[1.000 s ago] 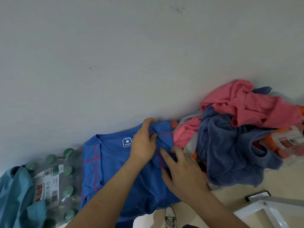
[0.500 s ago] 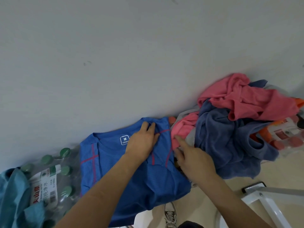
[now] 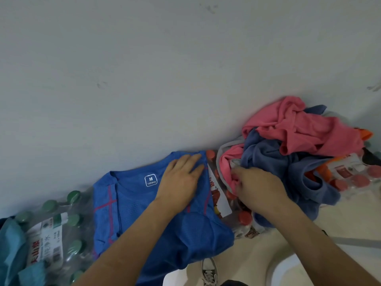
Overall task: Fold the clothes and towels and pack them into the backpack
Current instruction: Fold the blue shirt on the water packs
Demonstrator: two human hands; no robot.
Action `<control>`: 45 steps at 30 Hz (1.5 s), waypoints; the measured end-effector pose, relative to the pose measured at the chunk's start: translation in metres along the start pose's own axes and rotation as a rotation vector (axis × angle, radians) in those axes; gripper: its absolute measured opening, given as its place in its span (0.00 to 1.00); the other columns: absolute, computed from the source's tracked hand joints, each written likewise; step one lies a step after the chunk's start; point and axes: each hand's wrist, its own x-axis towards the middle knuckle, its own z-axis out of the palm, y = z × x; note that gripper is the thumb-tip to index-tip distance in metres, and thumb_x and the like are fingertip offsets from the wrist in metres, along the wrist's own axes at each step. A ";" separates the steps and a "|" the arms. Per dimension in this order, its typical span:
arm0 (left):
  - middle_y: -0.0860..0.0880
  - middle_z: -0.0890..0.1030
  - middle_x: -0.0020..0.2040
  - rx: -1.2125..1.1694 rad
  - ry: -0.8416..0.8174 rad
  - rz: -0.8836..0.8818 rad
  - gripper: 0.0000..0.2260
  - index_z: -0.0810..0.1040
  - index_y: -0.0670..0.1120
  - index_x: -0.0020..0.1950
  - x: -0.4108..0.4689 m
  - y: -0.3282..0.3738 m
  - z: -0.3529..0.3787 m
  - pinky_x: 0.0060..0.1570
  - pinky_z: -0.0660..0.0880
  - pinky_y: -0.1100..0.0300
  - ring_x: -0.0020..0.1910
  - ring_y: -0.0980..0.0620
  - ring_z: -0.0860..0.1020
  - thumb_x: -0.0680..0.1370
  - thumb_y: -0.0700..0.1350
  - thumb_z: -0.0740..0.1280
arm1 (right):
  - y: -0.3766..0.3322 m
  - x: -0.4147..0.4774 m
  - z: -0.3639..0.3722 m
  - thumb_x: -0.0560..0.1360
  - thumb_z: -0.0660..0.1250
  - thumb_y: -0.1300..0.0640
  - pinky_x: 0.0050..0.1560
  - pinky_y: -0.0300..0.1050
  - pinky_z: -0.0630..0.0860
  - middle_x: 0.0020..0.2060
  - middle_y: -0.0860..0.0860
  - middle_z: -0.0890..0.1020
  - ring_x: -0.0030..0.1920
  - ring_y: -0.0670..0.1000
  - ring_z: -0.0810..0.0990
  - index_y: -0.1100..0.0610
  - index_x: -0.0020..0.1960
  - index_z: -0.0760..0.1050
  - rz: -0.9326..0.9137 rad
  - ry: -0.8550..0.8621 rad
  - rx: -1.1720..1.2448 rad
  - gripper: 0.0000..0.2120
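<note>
A bright blue shirt (image 3: 134, 215) with an "M" size label lies spread over packs of bottles by the wall. My left hand (image 3: 181, 180) rests flat on its upper right part, fingers together. To the right is a heap of clothes: a pink garment (image 3: 305, 129) on top, a slate-blue garment (image 3: 288, 168) under it, and a pink-and-grey piece (image 3: 225, 162) at the heap's left edge. My right hand (image 3: 257, 186) reaches into that left edge, its fingers closed on the pink-and-grey piece. No backpack is in view.
A pack of green-capped water bottles (image 3: 51, 230) lies at the left with a teal cloth (image 3: 12, 250) over its end. Red-capped bottle packs (image 3: 354, 178) sit under the heap. A grey wall (image 3: 165, 79) stands behind. My shoe (image 3: 209, 271) is on the pale floor below.
My right hand left the blue shirt and moved right into the clothes heap, closing on the pink-and-grey piece. My left hand flattened the shirt's folded sleeve and stayed on it.
</note>
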 end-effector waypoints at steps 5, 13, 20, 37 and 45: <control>0.49 0.51 0.78 -0.089 -0.334 -0.040 0.32 0.51 0.47 0.78 -0.008 0.012 0.014 0.74 0.43 0.48 0.77 0.52 0.48 0.78 0.61 0.40 | -0.027 -0.003 0.037 0.74 0.55 0.51 0.56 0.50 0.76 0.62 0.53 0.75 0.61 0.55 0.74 0.53 0.68 0.70 -0.242 0.181 0.075 0.24; 0.50 0.43 0.79 -0.088 -0.377 -0.150 0.35 0.43 0.50 0.78 0.010 0.025 0.023 0.73 0.37 0.41 0.77 0.52 0.39 0.74 0.65 0.35 | -0.022 -0.006 0.048 0.74 0.52 0.51 0.60 0.52 0.74 0.62 0.55 0.78 0.64 0.55 0.76 0.60 0.64 0.76 -0.086 0.205 0.026 0.25; 0.48 0.53 0.78 -0.132 -0.260 -0.088 0.30 0.54 0.49 0.78 -0.006 0.005 0.008 0.73 0.43 0.47 0.77 0.50 0.50 0.76 0.56 0.42 | -0.044 -0.035 0.060 0.70 0.67 0.49 0.54 0.51 0.76 0.66 0.50 0.74 0.58 0.51 0.76 0.52 0.70 0.69 -0.264 0.193 0.133 0.29; 0.61 0.79 0.45 -0.694 0.294 -0.801 0.11 0.80 0.58 0.46 -0.160 0.011 -0.093 0.41 0.70 0.73 0.42 0.62 0.77 0.76 0.41 0.65 | -0.031 -0.053 0.068 0.74 0.57 0.43 0.56 0.56 0.76 0.61 0.56 0.75 0.59 0.56 0.70 0.57 0.64 0.75 -0.184 0.366 0.290 0.26; 0.56 0.83 0.35 -0.997 -0.040 -1.352 0.10 0.83 0.53 0.44 -0.331 0.029 -0.020 0.44 0.77 0.59 0.35 0.58 0.79 0.73 0.37 0.68 | -0.102 -0.114 0.058 0.76 0.55 0.48 0.60 0.56 0.71 0.64 0.57 0.74 0.62 0.60 0.72 0.58 0.66 0.73 -0.188 0.478 0.366 0.23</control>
